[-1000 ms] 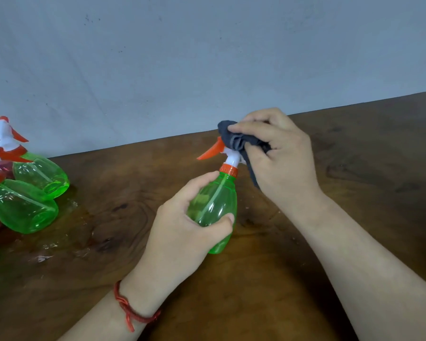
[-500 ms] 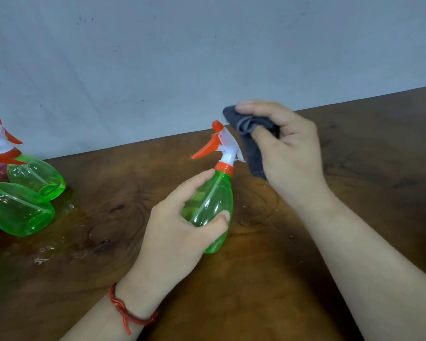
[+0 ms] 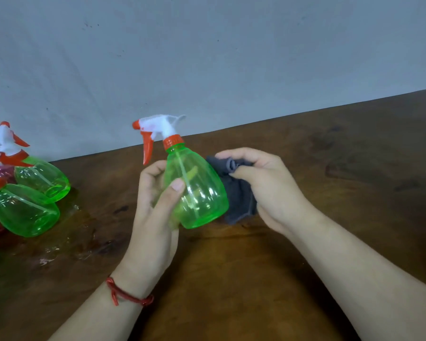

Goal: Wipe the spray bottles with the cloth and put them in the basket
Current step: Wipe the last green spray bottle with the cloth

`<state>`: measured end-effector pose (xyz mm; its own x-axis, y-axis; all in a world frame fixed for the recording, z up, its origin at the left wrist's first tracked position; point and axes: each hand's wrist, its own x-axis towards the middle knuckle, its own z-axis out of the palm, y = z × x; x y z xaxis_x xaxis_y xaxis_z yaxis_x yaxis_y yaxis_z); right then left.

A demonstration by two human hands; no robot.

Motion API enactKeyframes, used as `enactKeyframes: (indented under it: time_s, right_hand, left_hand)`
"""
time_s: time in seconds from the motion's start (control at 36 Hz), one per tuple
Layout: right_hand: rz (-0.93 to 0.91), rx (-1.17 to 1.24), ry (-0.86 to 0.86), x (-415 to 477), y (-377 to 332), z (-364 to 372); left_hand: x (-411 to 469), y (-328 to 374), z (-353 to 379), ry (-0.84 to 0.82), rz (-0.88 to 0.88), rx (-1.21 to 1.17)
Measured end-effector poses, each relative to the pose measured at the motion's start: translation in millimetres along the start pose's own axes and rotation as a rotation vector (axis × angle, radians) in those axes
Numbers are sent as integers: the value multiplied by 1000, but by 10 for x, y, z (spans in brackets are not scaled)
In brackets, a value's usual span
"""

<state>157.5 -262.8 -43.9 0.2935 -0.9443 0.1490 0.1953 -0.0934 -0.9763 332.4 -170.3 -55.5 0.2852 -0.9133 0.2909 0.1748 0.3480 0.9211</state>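
My left hand (image 3: 155, 205) grips a clear green spray bottle (image 3: 197, 190) by its body, thumb across the front. The bottle has a white head with an orange trigger and nozzle pointing left, and it is held tilted above the wooden table (image 3: 330, 168). My right hand (image 3: 268, 188) holds a bunched dark grey cloth (image 3: 236, 200) against the bottle's right side. No basket is in view.
Several more green spray bottles (image 3: 27, 207) with white and orange heads lie on their sides at the table's left edge, a dark red one partly hidden among them. Wet patches (image 3: 67, 244) glisten on the wood beside them. A pale wall runs behind the table.
The bottle has turned so its trigger points left and its body faces me. My right hand and the cloth moved down from the spray head to the bottle's right side.
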Motion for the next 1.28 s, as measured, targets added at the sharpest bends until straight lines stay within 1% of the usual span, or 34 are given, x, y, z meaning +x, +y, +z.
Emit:
enactKeyframes:
  time_s: [0.06,0.11,0.17,0.22,0.33,0.36,0.42,0.47,0.5,0.58,0.67,0.72,0.78,0.89,0.94,1.0,1.06,1.11,1.17,1.28]
  right_hand:
    - [54,61,-26,-40,9,17]
    - [72,109,-21,-69,-2,13]
    - [63,131,12,-85,-12,7]
    - [22,91,31,-90,-26,14]
    - [-67,-9,5,-148,-47,55]
    - [-71,-23,-14,-170,-53,80]
    - [-87,-41,-62,-206,-58,122]
    - [-125,-91,-75,-216,-72,118]
    - [-142,-121,-68,-212,-78,104]
    - [-160,-157,-73,-223,-83,89]
    - [-166,-186,-76,-257,-74,153]
    - [-171,-168,-60,-252,-72,166]
    - [-166,-123,-52,-248,-84,162]
    - [-130,-28,-65,-265,-87,166]
    - [-150,-6,-63,-259,-109,148]
    - [-220,-34,-30,-250,-139,119]
    - [-330,-117,66,-230,-171,85]
    - [-440,-156,192,-199,-202,43]
    - [-519,-172,301,-151,-212,-17]
    - [-635,-351,382,-59,-178,-89]
  left_hand:
    - [32,-30,-19,-10,-26,62]
    - [69,-43,-55,-7,-28,197]
    - [103,-64,-90,20,-18,337]
    - [110,-81,-111,61,6,424]
    - [55,-8,-29,148,-19,329]
    - [35,23,-5,148,-33,287]
    - [-11,63,28,86,-69,239]
    - [-36,72,33,20,-56,329]
    - [-32,64,31,17,-50,397]
    - [22,56,-18,77,-46,520]
    - [46,46,-64,92,-65,452]
    - [34,50,-60,115,-69,366]
    - [8,65,-40,97,-63,346]
    - [-81,104,16,-38,-29,436]
    - [-83,86,24,-41,1,460]
    - [-66,83,4,-17,9,408]
    - [-46,93,-27,-24,-26,302]
    - [-43,110,-42,-69,-76,219]
    - [-49,122,-44,-126,-95,188]
    - [-75,120,-2,-205,-100,161]
